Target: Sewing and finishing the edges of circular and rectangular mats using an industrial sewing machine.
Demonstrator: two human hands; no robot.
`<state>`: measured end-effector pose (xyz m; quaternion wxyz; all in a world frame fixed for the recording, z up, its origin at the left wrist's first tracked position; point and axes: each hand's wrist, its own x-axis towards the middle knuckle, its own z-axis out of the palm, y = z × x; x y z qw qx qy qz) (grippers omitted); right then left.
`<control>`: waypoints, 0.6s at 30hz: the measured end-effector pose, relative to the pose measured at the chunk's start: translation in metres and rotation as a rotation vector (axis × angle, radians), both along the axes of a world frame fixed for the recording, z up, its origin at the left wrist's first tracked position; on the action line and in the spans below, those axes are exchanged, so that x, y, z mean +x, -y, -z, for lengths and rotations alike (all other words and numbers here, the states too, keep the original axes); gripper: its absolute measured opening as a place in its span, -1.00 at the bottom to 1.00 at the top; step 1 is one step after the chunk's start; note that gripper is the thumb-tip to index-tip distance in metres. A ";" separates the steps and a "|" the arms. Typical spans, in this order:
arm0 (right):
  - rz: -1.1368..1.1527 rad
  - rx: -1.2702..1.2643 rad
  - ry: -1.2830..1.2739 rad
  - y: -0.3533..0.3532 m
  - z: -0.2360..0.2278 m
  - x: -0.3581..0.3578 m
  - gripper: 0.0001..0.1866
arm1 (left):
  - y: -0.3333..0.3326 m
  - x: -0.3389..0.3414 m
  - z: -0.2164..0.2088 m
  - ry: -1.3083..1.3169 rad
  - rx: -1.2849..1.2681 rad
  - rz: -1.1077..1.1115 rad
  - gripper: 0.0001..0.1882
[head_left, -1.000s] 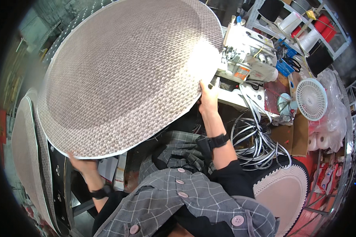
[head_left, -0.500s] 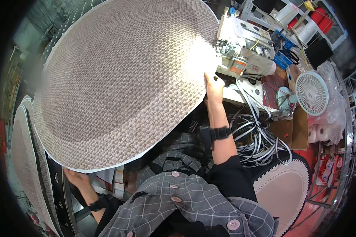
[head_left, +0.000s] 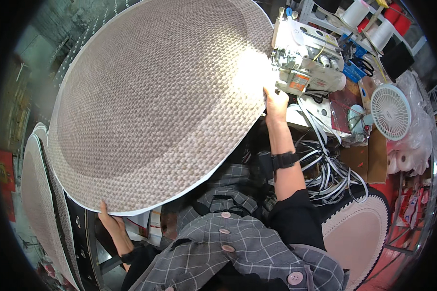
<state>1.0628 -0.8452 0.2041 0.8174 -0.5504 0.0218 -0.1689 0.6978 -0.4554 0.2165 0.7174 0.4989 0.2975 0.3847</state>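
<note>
A large oval mat (head_left: pixel 165 97) with a beige-brown woven pattern and a white bound edge spreads across the view. Its right edge lies at the sewing machine (head_left: pixel 310 63), where a bright lamp washes out the surface. My right hand (head_left: pixel 277 103) pinches the mat's edge just below the machine head, thumb on top. At the near left edge, my left hand (head_left: pixel 112 224) holds the rim with the thumb over it, its other fingers mostly hidden underneath. White binding tape (head_left: pixel 320 165) hangs in a tangled heap below the machine.
More oval mats (head_left: pixel 41 194) stand at the left. A pinkish mat (head_left: pixel 357 233) with a scalloped edge lies at lower right. Right of the machine are a small white fan (head_left: pixel 391 111), scissors (head_left: pixel 363 67), thread cones (head_left: pixel 381 36) and a cardboard box (head_left: pixel 376 155).
My left hand has shifted right along the rim, and its thumb now shows on top. The view has turned slightly, so most things sit further right; my right hand keeps its place by the machine.
</note>
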 end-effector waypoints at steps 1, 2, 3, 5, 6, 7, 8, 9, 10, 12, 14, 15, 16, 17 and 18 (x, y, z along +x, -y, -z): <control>-0.017 -0.041 -0.025 0.006 0.000 0.005 -0.88 | 0.008 -0.004 0.000 0.006 -0.005 0.040 -0.49; -0.032 -0.083 -0.051 0.011 0.002 0.008 -0.78 | 0.014 -0.008 0.002 0.009 -0.001 0.048 -0.49; -0.034 -0.080 -0.048 0.006 0.000 0.005 -0.78 | 0.021 -0.015 0.005 0.024 0.009 0.049 -0.50; -0.053 -0.035 -0.033 -0.003 -0.011 -0.002 -0.78 | 0.037 -0.018 0.007 0.014 -0.013 0.028 -0.56; -0.054 -0.039 -0.032 -0.007 -0.012 -0.007 -0.78 | 0.033 -0.025 0.015 0.015 -0.017 0.027 -0.56; -0.077 -0.003 -0.004 -0.011 -0.012 -0.013 -0.84 | 0.028 -0.034 0.026 0.007 0.004 0.109 -0.60; -0.101 0.032 0.023 -0.015 -0.012 -0.019 -0.90 | 0.023 -0.043 0.035 -0.001 0.024 0.190 -0.63; -0.135 -0.017 -0.001 -0.021 -0.006 -0.025 -0.84 | 0.040 -0.036 0.030 -0.070 0.021 0.055 -0.69; -0.161 -0.067 -0.027 -0.023 -0.003 -0.034 -0.78 | 0.046 -0.033 0.029 -0.069 0.009 0.055 -0.69; -0.138 -0.095 0.044 -0.041 0.006 -0.052 -0.84 | 0.054 -0.032 0.033 -0.056 0.062 0.040 -0.68; -0.202 -0.162 -0.072 -0.057 -0.006 -0.081 -0.81 | 0.051 -0.045 0.047 -0.072 0.063 0.105 -0.66; -0.195 -0.159 -0.053 -0.060 -0.002 -0.086 -0.78 | 0.050 -0.044 0.050 -0.061 0.042 0.140 -0.67; -0.202 -0.166 -0.051 -0.061 0.001 -0.091 -0.78 | 0.051 -0.041 0.051 -0.048 0.023 0.175 -0.68; -0.252 -0.119 -0.087 -0.062 0.002 -0.097 -0.75 | 0.059 -0.040 0.050 -0.066 -0.015 0.161 -0.71; -0.301 -0.070 -0.125 -0.064 0.002 -0.106 -0.69 | 0.058 -0.043 0.055 -0.065 -0.019 0.156 -0.71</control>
